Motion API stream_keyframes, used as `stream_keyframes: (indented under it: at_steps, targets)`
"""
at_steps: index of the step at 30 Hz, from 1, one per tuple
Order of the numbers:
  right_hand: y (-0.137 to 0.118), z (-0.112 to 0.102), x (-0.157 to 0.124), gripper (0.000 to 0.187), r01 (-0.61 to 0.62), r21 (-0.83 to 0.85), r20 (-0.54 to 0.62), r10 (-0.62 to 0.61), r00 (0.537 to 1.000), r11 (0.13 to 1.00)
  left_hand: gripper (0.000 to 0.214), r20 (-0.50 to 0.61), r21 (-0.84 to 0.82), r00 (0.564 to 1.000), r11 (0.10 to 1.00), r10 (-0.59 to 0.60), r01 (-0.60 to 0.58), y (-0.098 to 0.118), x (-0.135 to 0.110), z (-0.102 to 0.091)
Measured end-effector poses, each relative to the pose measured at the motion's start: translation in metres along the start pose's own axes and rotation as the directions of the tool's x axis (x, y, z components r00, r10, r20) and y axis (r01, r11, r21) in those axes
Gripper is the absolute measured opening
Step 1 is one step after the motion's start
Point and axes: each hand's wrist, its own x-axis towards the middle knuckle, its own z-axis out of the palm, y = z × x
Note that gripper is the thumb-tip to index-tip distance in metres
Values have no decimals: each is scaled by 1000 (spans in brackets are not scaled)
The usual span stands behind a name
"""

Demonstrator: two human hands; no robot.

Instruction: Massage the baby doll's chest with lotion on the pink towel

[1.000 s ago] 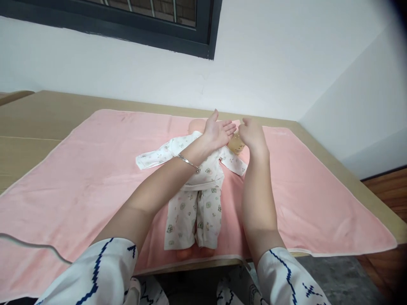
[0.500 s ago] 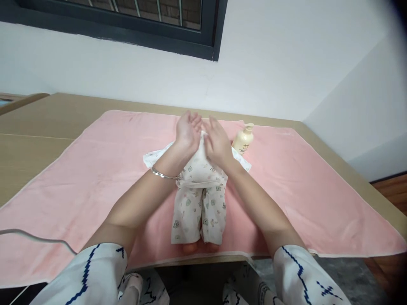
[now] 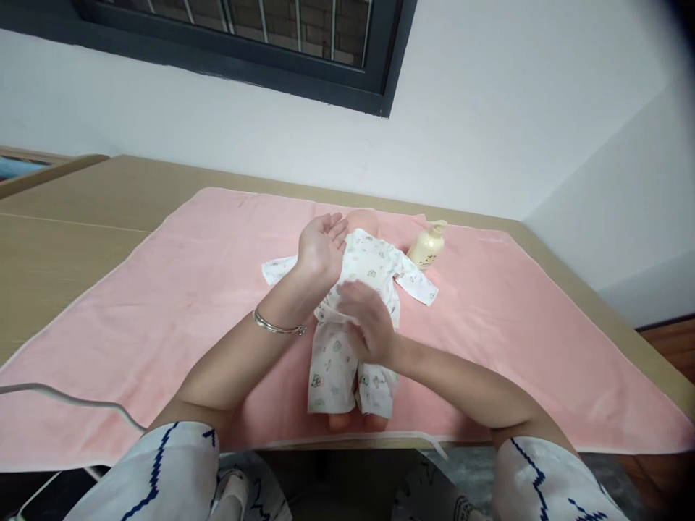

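Observation:
A baby doll (image 3: 371, 253) in a white printed top and matching trousers lies on its back, its head at the far end and its feet towards me. Over the left side of its chest is my left hand (image 3: 321, 250), palm turned up, fingers stretched and nothing in it. My right hand (image 3: 368, 322) is above the doll's waist, slightly blurred, with the fingers apart and no object in it. Whether it touches the clothes I cannot tell. Part of the doll's head and its left-side sleeve are covered by my left hand and forearm.
A cream pump bottle (image 3: 427, 246) stands or leans beside the doll's right-hand sleeve. Under everything is a pink cloth (image 3: 504, 333) spread over a wooden table (image 3: 70, 268). A grey cable (image 3: 70, 398) crosses the left front. Behind rises a white wall (image 3: 467, 108) with a dark-framed window (image 3: 374, 101).
My right hand has come down from beside my left hand near the doll's head to its waist. My left hand remains near the chest, palm up. The view has shifted slightly.

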Motion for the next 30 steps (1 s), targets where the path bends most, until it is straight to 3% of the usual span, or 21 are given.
stream_keyframes:
  at_steps: [2, 4, 6, 8, 10, 12, 14, 16, 18, 20, 22, 24, 27, 30]
  targets:
    - [1, -2, 14, 45, -162, 47, -270, 169, 948, 986, 33, -22, -2, 999, 999, -33, 33, -12, -6, 3]
    - [1, -3, 30, 45, -273, 126, -386, 300, 872, 954, 29, -17, 43, 996, 995, -92, 93, -23, -20, 6]
    - [-3, -5, 45, 46, -322, 258, -361, 400, 842, 911, 28, 8, 121, 985, 978, -175, 173, -28, -39, 8]
    - [-9, -9, 57, 46, -375, 417, -255, 503, 826, 828, 32, 63, 192, 975, 961, -215, 199, -30, -60, 8]
    - [-14, -15, 68, 47, -457, 533, -152, 612, 776, 712, 39, 146, 257, 978, 960, -148, 107, -30, -75, 7]
    - [-14, -19, 78, 48, -536, 598, -101, 720, 687, 596, 47, 241, 353, 970, 929, 21, -107, -35, -79, 4]
    - [-10, -21, 85, 48, -567, 640, -97, 786, 611, 519, 51, 295, 489, 929, 800, 222, -347, -44, -69, -1]
    - [-1, -19, 88, 47, -561, 672, -127, 821, 556, 484, 53, 289, 643, 867, 589, 405, -490, -55, -49, -7]
    - [11, -18, 86, 48, -549, 693, -176, 848, 500, 467, 56, 312, 755, 758, 335, 572, -563, -66, -28, -13]
    - [23, -20, 82, 49, -541, 705, -220, 867, 447, 458, 60, 413, 818, 649, 53, 639, -573, -77, -11, -21]
    - [31, -27, 79, 50, -539, 693, -260, 864, 432, 479, 64, 558, 806, 619, -185, 553, -562, -90, -5, -30]
    - [36, -36, 79, 51, -549, 645, -302, 837, 455, 532, 62, 675, 737, 622, -316, 397, -598, -105, -10, -38]
    - [37, -48, 80, 51, -580, 540, -347, 789, 507, 610, 59, 790, 611, 580, -345, 200, -713, -126, -28, -46]
    - [37, -52, 78, 51, -579, 485, -359, 753, 552, 655, 63, 853, 512, 520, -266, 44, -817, -131, -44, -46]
